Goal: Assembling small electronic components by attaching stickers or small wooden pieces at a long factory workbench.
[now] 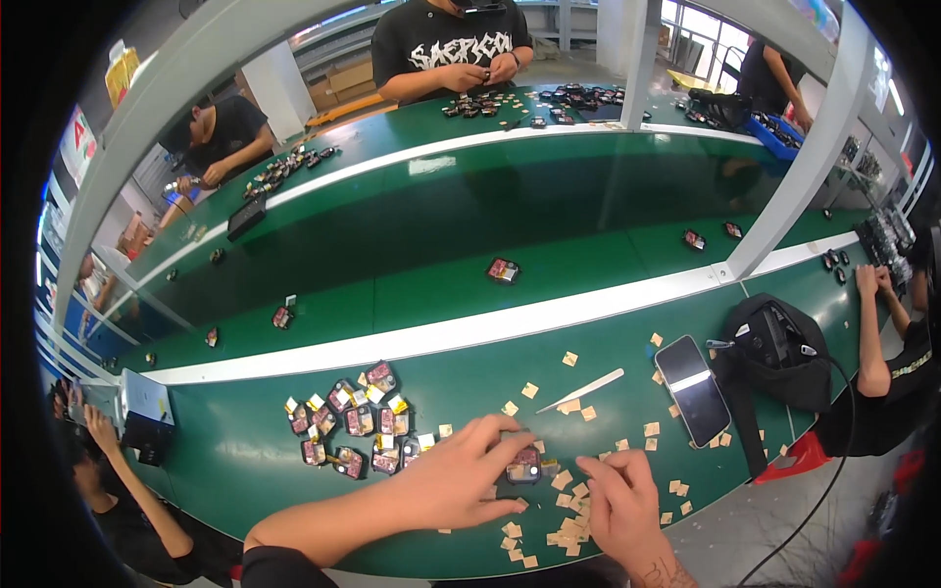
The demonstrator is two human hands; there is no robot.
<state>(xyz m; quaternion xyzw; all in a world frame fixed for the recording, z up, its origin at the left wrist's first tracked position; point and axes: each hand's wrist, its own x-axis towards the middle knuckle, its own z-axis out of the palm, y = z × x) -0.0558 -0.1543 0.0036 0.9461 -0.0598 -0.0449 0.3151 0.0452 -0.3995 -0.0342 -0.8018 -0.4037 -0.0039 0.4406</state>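
On the green table, a small black-cased device (524, 468) with a red circuit board lies in front of me, a yellow tab at its right side. My left hand (466, 475) reaches over from the left and grips it between thumb and fingers. Just right of the device, my right hand (625, 502) is closed in a pinch; whatever is between its fingertips is too small to make out. Small tan squares (569, 534) lie scattered around and beneath that hand. Beyond both hands rest pale tweezers (585, 390). Several similar devices (360, 421) are grouped left of my left hand.
A phone (694, 392) and a black bag (779, 358) lie on the right, near a hanging black cable (851, 441). A white rail (441, 335) separates my table from a green strip carrying spaced devices (504, 270). Other people work across and at both sides.
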